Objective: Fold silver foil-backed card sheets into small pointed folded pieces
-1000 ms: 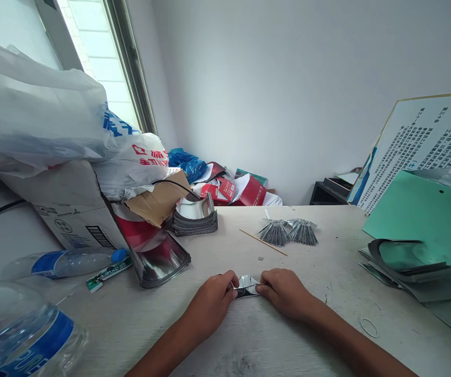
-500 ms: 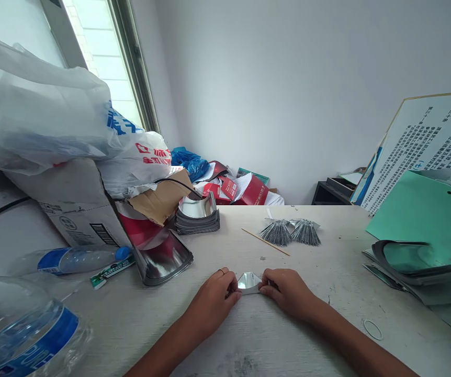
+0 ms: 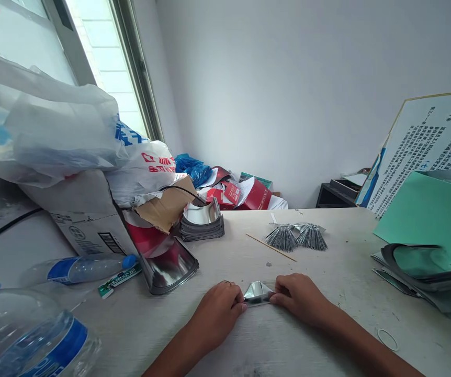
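A small piece of shiny silver foil sheet (image 3: 257,292), creased into a raised fold, lies on the pale table between my hands. My left hand (image 3: 222,306) pinches its left end, a ring on one finger. At its right end my right hand (image 3: 298,298) pinches it with thumb and fingers. Both hands rest low over the tabletop, and my fingertips cover the foil's ends. Beyond them lie two fan-shaped bundles of thin silver strips (image 3: 281,238) side by side. A thin wooden stick (image 3: 270,247) lies just to their left.
On the left stand a large clear bottle (image 3: 37,335), a smaller lying bottle (image 3: 88,268), a green box (image 3: 119,280) and curved shiny sheets (image 3: 170,264). A stack of curved sheets (image 3: 202,225) sits behind. At right are a green folder (image 3: 425,209), dark curved sheets (image 3: 425,267) and a white ring (image 3: 386,339).
The foil's middle now looks more bent, its raised fold leaning differently. Both hands keep their pinch on it. The whole view has shifted slightly, with things sitting lower and further right.
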A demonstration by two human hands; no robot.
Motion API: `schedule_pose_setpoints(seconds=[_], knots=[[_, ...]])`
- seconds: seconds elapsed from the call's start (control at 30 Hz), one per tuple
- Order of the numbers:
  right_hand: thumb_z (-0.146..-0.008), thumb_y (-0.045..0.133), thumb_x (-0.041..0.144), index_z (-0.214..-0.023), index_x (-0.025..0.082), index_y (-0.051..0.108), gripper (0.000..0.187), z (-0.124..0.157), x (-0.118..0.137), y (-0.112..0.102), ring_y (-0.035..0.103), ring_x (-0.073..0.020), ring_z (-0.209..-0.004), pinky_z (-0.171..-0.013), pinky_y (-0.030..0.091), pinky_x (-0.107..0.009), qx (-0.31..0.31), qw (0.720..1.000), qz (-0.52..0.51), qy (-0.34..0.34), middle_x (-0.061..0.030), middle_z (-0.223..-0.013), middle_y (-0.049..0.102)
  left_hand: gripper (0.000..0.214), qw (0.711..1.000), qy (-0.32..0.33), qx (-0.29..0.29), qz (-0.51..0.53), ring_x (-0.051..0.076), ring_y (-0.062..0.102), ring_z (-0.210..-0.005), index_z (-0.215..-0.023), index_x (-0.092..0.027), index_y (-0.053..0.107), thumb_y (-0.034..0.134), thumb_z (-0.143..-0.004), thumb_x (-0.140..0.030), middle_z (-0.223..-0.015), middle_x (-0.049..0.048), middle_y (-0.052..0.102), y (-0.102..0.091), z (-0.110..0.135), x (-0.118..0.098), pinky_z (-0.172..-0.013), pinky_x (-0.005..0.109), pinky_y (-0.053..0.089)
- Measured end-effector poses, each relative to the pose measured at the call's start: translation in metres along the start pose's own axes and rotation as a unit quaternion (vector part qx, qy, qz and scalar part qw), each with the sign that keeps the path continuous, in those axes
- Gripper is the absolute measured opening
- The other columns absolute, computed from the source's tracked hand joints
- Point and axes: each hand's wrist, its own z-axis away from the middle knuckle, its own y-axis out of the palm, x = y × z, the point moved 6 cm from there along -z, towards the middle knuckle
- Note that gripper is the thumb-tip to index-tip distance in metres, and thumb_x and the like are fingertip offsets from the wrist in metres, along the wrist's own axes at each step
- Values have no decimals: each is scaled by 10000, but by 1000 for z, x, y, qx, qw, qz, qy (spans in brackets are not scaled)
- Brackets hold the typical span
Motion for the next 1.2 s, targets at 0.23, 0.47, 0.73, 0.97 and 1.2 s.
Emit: schedule_pose_setpoints(seconds=[0.23, 0.47, 0.73, 0.97, 1.2], knots=[[-793, 711, 430, -759, 226, 678, 210, -7, -1, -4, 600, -206, -787, -605, 279, -277, 28, 999, 28, 36, -22, -823, 714, 152, 999, -12, 24, -44, 234, 583, -939, -796, -191, 628, 516, -879, -253, -941, 54, 675, 2, 4, -7, -803, 337, 376], [-781, 708, 408, -752, 219, 646, 201, -4, 2, -5, 593, -181, -751, -573, 272, -266, 53, 997, 5, 56, 1, -810, 706, 146, 996, -50, 29, -68, 252, 590, -957, -824, -196, 661, 540, -853, -272, -946, 60, 684, 1, 7, -12, -796, 333, 383], [-789, 706, 341, -838, 228, 664, 130, 3, 8, -7, 597, -201, -818, -613, 284, -268, 16, 995, -18, 94, -10, -843, 710, 137, 997, -60, 13, -47, 240, 581, -937, -790, -191, 658, 539, -819, -252, -934, 57, 681, 1, 7, -10, -783, 324, 378], [-754, 735, 311, -751, 206, 648, 136, 2, 5, -3, 591, -204, -779, -607, 287, -275, 11, 993, -29, 114, -22, -816, 714, 113, 999, -33, 16, -31, 226, 565, -902, -755, -198, 634, 542, -790, -255, -887, 36, 664, 0, 6, -8, -757, 306, 355], [-781, 691, 245, -727, 198, 546, 161, 6, 3, -6, 527, -152, -679, -605, 317, -254, 13, 994, -108, 4, 21, -708, 629, 183, 1000, -12, 13, 14, 192, 552, -822, -973, -230, 620, 600, -796, -273, -796, -18, 608, -5, 5, -7, -716, 280, 340]])
